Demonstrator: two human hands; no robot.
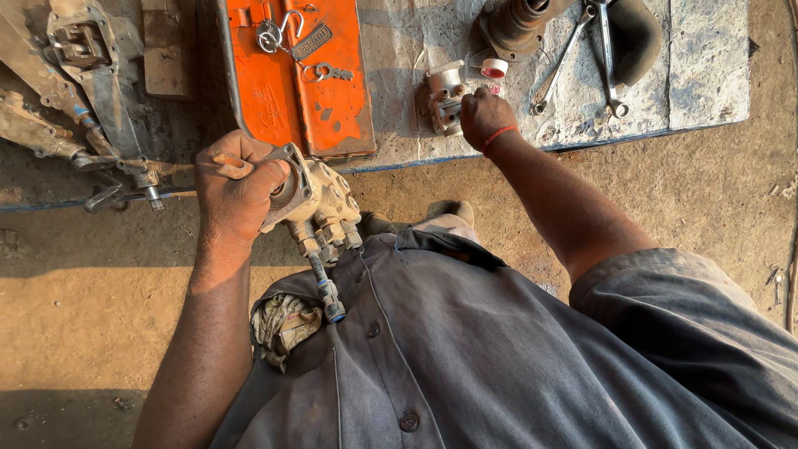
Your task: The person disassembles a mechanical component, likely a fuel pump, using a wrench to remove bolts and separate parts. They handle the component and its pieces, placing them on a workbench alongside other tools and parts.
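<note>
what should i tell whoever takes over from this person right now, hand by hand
Left hand: closed around a cream-coloured valve block, held up off the ground, its threaded fittings hanging toward the shirt.
Right hand: fisted on the mat, beside a smaller metal block; whether it grips anything cannot be told.
Nearby: roll of tape, two spanners, orange metal lid with keys, rag in the lap.
Done: the two blocks are apart.
Left: cannot tell from here.

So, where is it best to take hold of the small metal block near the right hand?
Grip the small metal block across its two flat sides, coming from above. It sits free on the mat, and the right hand already rests beside it.
</note>
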